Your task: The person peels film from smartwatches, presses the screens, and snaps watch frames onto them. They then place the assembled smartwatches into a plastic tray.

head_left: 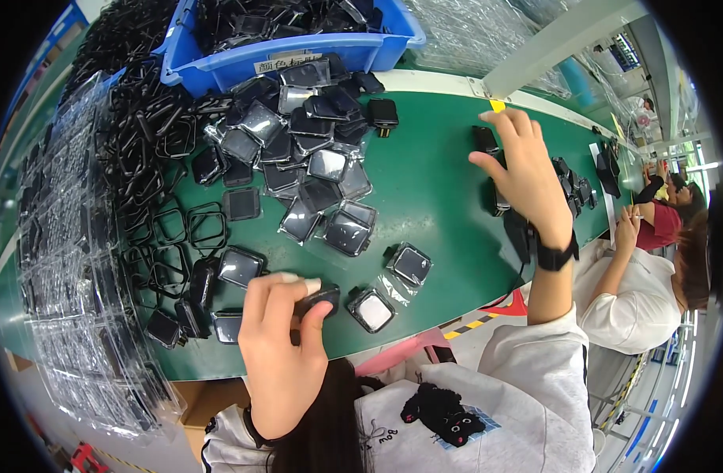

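My left hand (284,340) pinches a small black square watch-like case (322,298) between thumb and fingertips, just above the green table near its front edge. Close to it lie two square screen modules, one with a pale face (372,310) and one with a dark face (411,263). My right hand (525,162) is raised over the right part of the table, thumb and fingers apart, with nothing in it. Under its fingertips sits a black case (484,139); another dark case (499,197) is partly hidden by the palm.
A heap of film-wrapped screens (298,142) covers the table's middle left, beside a pile of black frames (170,225). Behind stands a blue bin (219,69) of black parts. Clear plastic trays (77,260) are stacked at left. Other people (629,299) sit along the right.
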Demonstrator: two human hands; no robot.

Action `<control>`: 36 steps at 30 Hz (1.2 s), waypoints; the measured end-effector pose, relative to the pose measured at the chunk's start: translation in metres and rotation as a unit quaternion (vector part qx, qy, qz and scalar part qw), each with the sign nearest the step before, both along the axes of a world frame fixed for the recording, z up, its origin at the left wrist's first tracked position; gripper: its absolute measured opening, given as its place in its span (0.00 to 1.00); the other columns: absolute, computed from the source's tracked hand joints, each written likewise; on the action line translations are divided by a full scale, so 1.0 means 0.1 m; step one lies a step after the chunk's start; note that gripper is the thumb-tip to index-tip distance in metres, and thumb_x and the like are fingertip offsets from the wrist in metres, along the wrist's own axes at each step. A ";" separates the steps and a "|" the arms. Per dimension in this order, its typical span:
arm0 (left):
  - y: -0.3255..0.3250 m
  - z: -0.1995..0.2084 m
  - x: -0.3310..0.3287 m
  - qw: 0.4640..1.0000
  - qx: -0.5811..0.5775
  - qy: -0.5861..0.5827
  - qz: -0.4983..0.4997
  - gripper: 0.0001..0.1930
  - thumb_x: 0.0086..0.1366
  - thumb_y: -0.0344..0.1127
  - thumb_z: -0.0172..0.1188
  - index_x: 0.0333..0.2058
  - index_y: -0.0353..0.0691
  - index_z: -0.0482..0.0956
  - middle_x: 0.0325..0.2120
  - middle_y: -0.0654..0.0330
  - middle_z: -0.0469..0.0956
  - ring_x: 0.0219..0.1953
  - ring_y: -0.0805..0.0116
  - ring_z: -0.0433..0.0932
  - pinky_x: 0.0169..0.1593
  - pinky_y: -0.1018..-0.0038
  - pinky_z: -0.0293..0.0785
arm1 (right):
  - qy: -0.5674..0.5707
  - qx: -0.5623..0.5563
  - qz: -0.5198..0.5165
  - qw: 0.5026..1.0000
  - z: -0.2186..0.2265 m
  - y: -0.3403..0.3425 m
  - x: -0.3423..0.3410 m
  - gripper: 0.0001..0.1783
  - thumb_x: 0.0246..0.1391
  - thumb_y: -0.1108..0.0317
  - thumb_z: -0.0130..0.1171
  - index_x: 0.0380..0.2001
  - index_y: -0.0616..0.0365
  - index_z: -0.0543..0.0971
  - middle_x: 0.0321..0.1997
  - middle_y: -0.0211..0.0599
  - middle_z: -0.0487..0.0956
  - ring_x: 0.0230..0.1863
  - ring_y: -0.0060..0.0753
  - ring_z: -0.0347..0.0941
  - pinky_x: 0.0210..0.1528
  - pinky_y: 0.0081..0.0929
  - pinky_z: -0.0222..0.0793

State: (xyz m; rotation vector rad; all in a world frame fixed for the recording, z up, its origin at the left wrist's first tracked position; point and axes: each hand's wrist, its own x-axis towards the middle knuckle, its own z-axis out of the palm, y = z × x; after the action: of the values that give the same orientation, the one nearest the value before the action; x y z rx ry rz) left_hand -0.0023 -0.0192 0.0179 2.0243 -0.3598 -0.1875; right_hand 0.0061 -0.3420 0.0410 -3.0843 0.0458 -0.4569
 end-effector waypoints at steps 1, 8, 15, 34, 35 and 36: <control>-0.07 -0.06 0.03 1.000 -0.005 -0.001 -0.007 0.13 0.53 0.19 0.64 0.39 0.35 0.76 0.40 0.52 0.72 0.27 0.62 0.75 0.27 0.75 0.72 | 0.018 -0.021 -0.040 0.999 -0.13 -0.20 -0.04 0.24 0.46 0.72 0.64 0.48 0.62 0.70 0.44 0.46 0.72 0.45 0.52 0.68 0.50 0.38 0.64; -0.01 -0.07 0.00 0.980 -0.171 0.104 -0.015 0.30 0.58 0.27 0.62 0.58 0.30 0.62 0.49 0.49 0.69 0.37 0.68 0.73 0.33 0.77 0.74 | 0.153 0.269 0.174 0.935 0.16 0.40 0.07 0.25 0.44 0.75 0.65 0.49 0.59 0.74 0.45 0.41 0.76 0.43 0.42 0.73 0.41 0.35 0.70; 0.33 -0.04 0.10 0.838 -0.439 0.316 -0.076 0.29 0.67 0.36 0.56 0.62 0.33 0.56 0.59 0.42 0.62 0.50 0.56 0.74 0.46 0.67 0.77 | 0.113 0.295 0.391 0.865 0.20 1.29 0.61 0.21 0.44 0.73 0.65 0.45 0.56 0.76 0.45 0.39 0.75 0.46 0.45 0.73 0.48 0.34 0.70; 0.62 -0.10 0.18 0.817 -0.496 0.287 0.066 0.25 0.60 0.22 0.60 0.54 0.21 0.64 0.48 0.45 0.74 0.49 0.59 0.77 0.51 0.65 0.78 | 0.134 0.314 0.598 0.725 0.10 1.71 0.84 0.08 0.50 0.75 0.62 0.33 0.67 0.76 0.40 0.42 0.72 0.38 0.41 0.73 0.37 0.31 0.70; 0.61 -0.11 0.18 0.816 -0.497 0.287 0.068 0.25 0.60 0.22 0.60 0.54 0.21 0.64 0.48 0.45 0.74 0.49 0.59 0.77 0.51 0.65 0.78 | 0.158 0.361 0.564 0.725 0.10 1.69 0.81 0.09 0.49 0.75 0.63 0.34 0.67 0.76 0.40 0.42 0.72 0.38 0.40 0.73 0.37 0.31 0.71; 0.61 -0.12 0.17 0.828 -0.488 0.268 0.063 0.25 0.58 0.19 0.60 0.54 0.21 0.64 0.48 0.46 0.74 0.50 0.61 0.77 0.51 0.67 0.77 | 0.182 0.407 0.528 0.722 0.10 1.69 0.79 0.11 0.48 0.75 0.64 0.35 0.67 0.76 0.41 0.42 0.73 0.37 0.39 0.73 0.38 0.30 0.71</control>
State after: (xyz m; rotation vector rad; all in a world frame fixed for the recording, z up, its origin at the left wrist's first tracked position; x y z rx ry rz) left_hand 0.0147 0.0417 0.0056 0.9069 0.0592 -0.3847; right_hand 0.0849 -0.1733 0.0505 -1.8102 -1.0956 0.2102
